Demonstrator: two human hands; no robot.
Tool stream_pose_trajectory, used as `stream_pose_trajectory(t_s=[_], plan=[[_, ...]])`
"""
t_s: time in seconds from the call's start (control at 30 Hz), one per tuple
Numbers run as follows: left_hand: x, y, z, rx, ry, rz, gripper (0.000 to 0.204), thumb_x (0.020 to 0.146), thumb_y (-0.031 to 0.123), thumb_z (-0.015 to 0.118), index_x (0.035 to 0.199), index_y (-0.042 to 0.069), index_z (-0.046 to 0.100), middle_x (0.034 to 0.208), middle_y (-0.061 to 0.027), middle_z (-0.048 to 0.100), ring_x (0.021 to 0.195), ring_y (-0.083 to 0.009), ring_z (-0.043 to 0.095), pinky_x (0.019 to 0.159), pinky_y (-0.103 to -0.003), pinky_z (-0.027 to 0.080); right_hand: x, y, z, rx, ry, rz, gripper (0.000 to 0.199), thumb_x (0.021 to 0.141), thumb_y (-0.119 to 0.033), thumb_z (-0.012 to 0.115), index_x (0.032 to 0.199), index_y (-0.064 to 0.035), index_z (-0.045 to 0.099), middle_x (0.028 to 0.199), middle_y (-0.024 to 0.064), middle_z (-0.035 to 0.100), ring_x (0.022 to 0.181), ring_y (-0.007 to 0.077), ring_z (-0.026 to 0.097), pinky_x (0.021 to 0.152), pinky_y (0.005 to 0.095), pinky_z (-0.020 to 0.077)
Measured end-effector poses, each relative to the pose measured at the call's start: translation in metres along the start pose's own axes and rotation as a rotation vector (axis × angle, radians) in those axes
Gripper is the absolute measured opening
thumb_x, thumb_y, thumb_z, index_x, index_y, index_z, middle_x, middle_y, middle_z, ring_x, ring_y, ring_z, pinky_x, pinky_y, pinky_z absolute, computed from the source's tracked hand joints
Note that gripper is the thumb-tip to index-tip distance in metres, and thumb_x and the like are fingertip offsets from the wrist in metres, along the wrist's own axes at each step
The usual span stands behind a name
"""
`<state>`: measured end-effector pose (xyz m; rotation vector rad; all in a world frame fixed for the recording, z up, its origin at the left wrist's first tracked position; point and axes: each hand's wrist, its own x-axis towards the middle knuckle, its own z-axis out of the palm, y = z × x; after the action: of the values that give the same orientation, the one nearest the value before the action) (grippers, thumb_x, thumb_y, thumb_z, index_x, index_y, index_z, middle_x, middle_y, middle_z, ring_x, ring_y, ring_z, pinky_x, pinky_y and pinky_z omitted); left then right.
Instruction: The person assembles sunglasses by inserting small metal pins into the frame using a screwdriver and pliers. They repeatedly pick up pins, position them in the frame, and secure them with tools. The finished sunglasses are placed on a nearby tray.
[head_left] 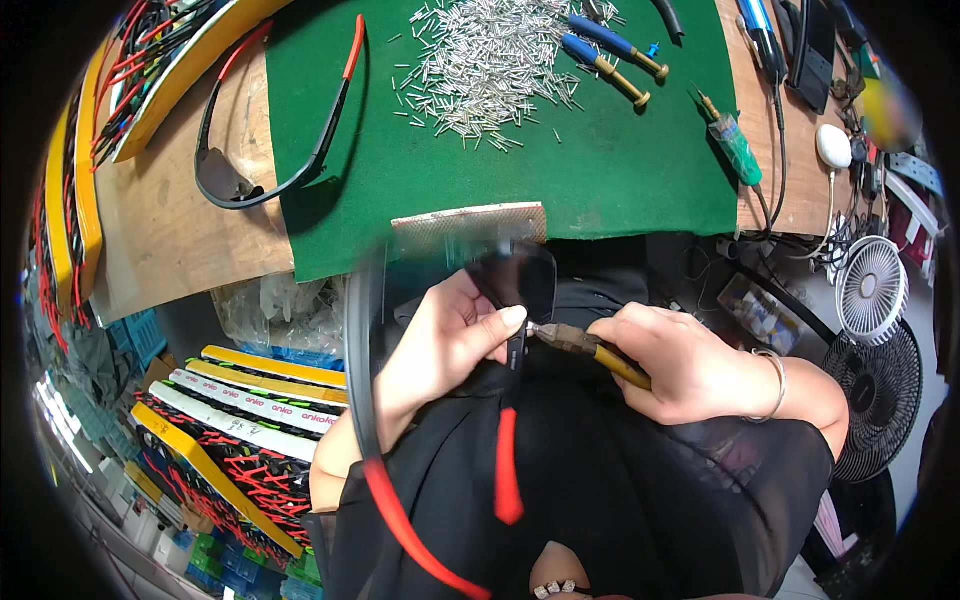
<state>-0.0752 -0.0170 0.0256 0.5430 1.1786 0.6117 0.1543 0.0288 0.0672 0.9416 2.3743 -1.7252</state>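
A pair of black sunglasses (523,280) with red temple tips is in my left hand (440,335), held close to my body below the table edge. Thumb and fingers pinch the frame beside the hinge. Wrapped in my right hand (690,360) are pliers (565,338) with yellow handles. Their jaw tips meet the hinge area next to my left thumb; whether they grip a small pin there is too small to tell. One temple hangs straight down, while the other curves round outside my left wrist, its near part blurred.
A green mat (420,180) carries a heap of small metal pins (480,75), blue-handled pliers (605,68) and a green-handled tool (735,148). Another pair of sunglasses (245,190) lies left. Boxes of temples (230,470) stand lower left; fans (872,283) stand right.
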Motion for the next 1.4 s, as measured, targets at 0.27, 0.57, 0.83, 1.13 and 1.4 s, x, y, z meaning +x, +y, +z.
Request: stream_pose_trajectory(t_s=[0.27, 0.57, 0.83, 1.13, 1.4], plan=[[0.008, -0.006, -0.010, -0.215, -0.152, -0.157, 0.017, 0.082, 0.014, 0.060, 0.087, 0.001, 0.051, 0.069, -0.0037, 0.058, 0.055, -0.0066, 0.053, 0.049, -0.017, 0.042, 0.000, 0.001, 0.000, 0.015, -0.022, 0.010, 0.045, 0.062, -0.005, 0.059, 0.105, 0.0000, 0.047, 0.081, 0.0145, 0.047, 0.076, 0.0322, 0.052, 0.067, 0.0375, 0.0445], [0.002, 0.007, -0.029, -0.331, -0.050, -0.064, 0.022, 0.083, 0.017, 0.058, 0.088, -0.002, 0.050, 0.075, -0.0101, 0.060, 0.053, -0.0136, 0.058, 0.050, -0.023, 0.049, -0.008, 0.003, -0.003, 0.082, -0.043, 0.082, 0.039, 0.064, -0.006, 0.056, 0.102, 0.0008, 0.048, 0.078, 0.0158, 0.048, 0.073, 0.0337, 0.053, 0.065, 0.0380, 0.0449], [-0.002, 0.011, -0.002, -0.152, 0.115, 0.090, 0.016, 0.088, 0.010, 0.049, 0.097, -0.003, 0.044, 0.078, -0.0090, 0.058, 0.063, -0.0136, 0.060, 0.059, -0.023, 0.050, -0.004, -0.002, -0.010, 0.099, -0.018, 0.056, 0.039, 0.067, -0.006, 0.056, 0.104, 0.0005, 0.046, 0.083, 0.0150, 0.048, 0.077, 0.0321, 0.051, 0.068, 0.0368, 0.0436], [-0.007, 0.013, 0.007, -0.086, 0.086, 0.066, 0.015, 0.087, 0.008, 0.049, 0.098, 0.000, 0.044, 0.080, -0.0103, 0.060, 0.067, -0.0153, 0.061, 0.056, -0.021, 0.046, 0.011, 0.000, -0.008, 0.321, -0.107, 0.050, 0.036, 0.072, -0.006, 0.056, 0.105, 0.0014, 0.045, 0.089, 0.0167, 0.051, 0.084, 0.0317, 0.052, 0.073, 0.0356, 0.0429], [-0.010, 0.017, 0.014, -0.051, 0.169, 0.045, 0.013, 0.086, 0.004, 0.049, 0.096, -0.002, 0.045, 0.076, -0.0106, 0.060, 0.066, -0.0154, 0.061, 0.058, -0.022, 0.048, 0.011, 0.004, -0.007, 0.390, -0.083, 0.054, 0.034, 0.073, -0.007, 0.057, 0.104, 0.0010, 0.047, 0.090, 0.0169, 0.052, 0.086, 0.0312, 0.052, 0.075, 0.0353, 0.0425]])
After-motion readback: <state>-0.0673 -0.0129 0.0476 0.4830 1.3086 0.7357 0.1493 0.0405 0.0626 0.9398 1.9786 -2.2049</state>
